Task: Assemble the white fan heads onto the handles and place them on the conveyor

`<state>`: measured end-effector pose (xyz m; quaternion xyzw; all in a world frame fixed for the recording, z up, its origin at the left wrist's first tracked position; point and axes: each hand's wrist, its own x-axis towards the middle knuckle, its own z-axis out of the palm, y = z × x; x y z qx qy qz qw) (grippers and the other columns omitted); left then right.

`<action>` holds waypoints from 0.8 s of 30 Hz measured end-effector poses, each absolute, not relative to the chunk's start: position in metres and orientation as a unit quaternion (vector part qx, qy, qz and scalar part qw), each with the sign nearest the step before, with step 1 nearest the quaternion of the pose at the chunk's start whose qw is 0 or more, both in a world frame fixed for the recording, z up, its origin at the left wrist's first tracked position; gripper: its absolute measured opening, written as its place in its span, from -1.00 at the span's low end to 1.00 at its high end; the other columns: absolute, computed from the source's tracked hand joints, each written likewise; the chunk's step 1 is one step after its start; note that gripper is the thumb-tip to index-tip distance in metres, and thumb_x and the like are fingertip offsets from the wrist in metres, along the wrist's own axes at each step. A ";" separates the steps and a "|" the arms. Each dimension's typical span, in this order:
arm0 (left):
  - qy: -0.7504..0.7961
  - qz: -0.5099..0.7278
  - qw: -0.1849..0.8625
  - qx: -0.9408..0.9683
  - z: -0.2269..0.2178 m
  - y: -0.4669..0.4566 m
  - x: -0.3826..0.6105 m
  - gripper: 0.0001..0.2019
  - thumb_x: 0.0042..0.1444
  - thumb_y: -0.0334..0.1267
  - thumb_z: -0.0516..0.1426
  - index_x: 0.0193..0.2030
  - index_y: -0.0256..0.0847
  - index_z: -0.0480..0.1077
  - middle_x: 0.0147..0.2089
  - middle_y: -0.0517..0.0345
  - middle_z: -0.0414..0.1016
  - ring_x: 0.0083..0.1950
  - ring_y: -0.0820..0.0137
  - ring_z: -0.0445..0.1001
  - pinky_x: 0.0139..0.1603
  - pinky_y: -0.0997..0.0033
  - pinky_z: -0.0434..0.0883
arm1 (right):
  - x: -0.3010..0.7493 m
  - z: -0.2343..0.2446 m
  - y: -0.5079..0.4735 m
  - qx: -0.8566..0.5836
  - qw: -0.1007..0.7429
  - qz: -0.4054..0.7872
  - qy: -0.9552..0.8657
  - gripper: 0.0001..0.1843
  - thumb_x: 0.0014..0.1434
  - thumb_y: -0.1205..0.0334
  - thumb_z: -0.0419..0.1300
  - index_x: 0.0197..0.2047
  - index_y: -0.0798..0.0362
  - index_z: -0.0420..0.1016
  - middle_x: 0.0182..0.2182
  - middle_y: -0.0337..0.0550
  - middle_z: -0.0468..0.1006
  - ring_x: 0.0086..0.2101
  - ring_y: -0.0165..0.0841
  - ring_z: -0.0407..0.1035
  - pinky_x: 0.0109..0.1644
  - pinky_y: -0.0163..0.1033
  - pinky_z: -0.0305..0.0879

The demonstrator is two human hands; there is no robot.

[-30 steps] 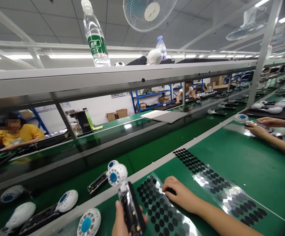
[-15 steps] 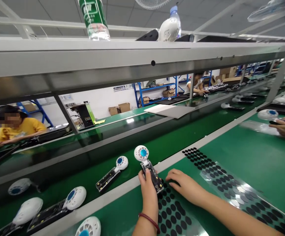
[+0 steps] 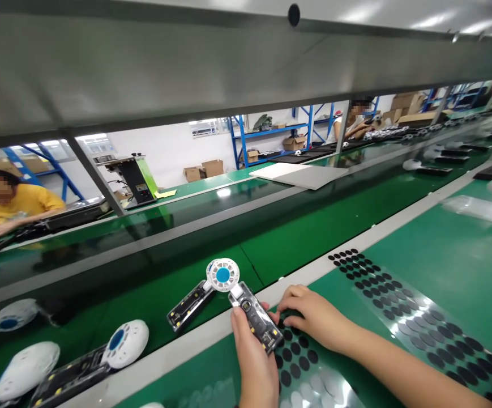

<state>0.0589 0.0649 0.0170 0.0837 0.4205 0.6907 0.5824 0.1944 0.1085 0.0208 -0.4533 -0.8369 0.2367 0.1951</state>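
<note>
My left hand (image 3: 256, 362) grips a device (image 3: 254, 317) with a white, slotted round head, a blue centre and a black body showing a bare circuit board. It is tilted, head toward the belt. My right hand (image 3: 313, 317) is just right of it, fingers bent and bunched over a clear sheet of round black stickers (image 3: 295, 371). Whatever lies between its fingertips is too small to make out. Behind the held device, a similar device (image 3: 190, 306) lies on the green belt (image 3: 305, 243), its head partly covered.
More such devices (image 3: 124, 343) lie along the belt at left. A second sheet of black round stickers (image 3: 398, 306) is on the green table (image 3: 453, 255) at right. A metal shelf beam (image 3: 186, 62) crosses overhead. Two people (image 3: 20, 204) sit across the line.
The view has tipped downward, and the shelf-top bottles are out of sight. The held device has shifted left over its neighbour. My right fingers have come closer to my left hand.
</note>
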 end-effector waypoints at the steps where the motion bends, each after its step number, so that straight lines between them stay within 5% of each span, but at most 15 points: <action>1: 0.421 0.692 0.580 0.081 0.018 0.065 0.059 -0.67 0.14 0.01 -0.03 -0.16 -0.22 0.24 -0.40 0.12 0.47 -0.44 0.39 0.46 -0.38 0.38 0.38 | 0.193 0.020 0.109 -0.462 0.197 0.237 -0.832 -0.83 0.01 0.35 0.22 -0.29 -0.07 0.52 -0.27 -0.20 0.45 -0.18 -0.26 0.28 -0.10 -0.22 0.19; 8: 0.419 0.699 0.577 0.055 0.018 0.064 0.058 -0.69 0.14 -0.02 -0.03 -0.16 -0.21 0.26 -0.40 0.10 0.50 -0.41 0.36 0.48 -0.29 0.32 0.43 | 0.188 0.020 0.110 -0.488 0.203 0.242 -0.813 -0.86 0.05 0.40 0.16 -0.44 -0.02 0.47 -0.36 -0.25 0.48 -0.22 -0.31 0.30 -0.16 -0.26 0.19; 15: 0.406 0.718 0.566 0.009 0.023 0.065 0.057 -0.69 0.17 -0.04 -0.07 -0.24 -0.24 0.32 -0.44 0.12 0.48 -0.41 0.38 0.49 -0.22 0.27 0.44 | 0.187 0.019 0.107 -0.468 0.198 0.231 -0.829 -0.85 0.09 0.35 0.16 -0.29 -0.07 0.50 -0.28 -0.21 0.47 -0.19 -0.27 0.28 -0.11 -0.21 0.17; 24: 0.385 0.720 0.578 -0.003 0.025 0.066 0.056 -0.63 0.18 -0.08 -0.07 -0.39 -0.30 0.40 -0.50 0.04 0.48 -0.47 0.36 0.47 -0.37 0.34 0.44 | 0.183 0.030 0.097 -0.408 0.161 0.237 -0.867 -0.78 0.07 0.37 0.15 -0.23 -0.09 0.52 -0.24 -0.19 0.46 -0.17 -0.25 0.26 -0.06 -0.19 0.17</action>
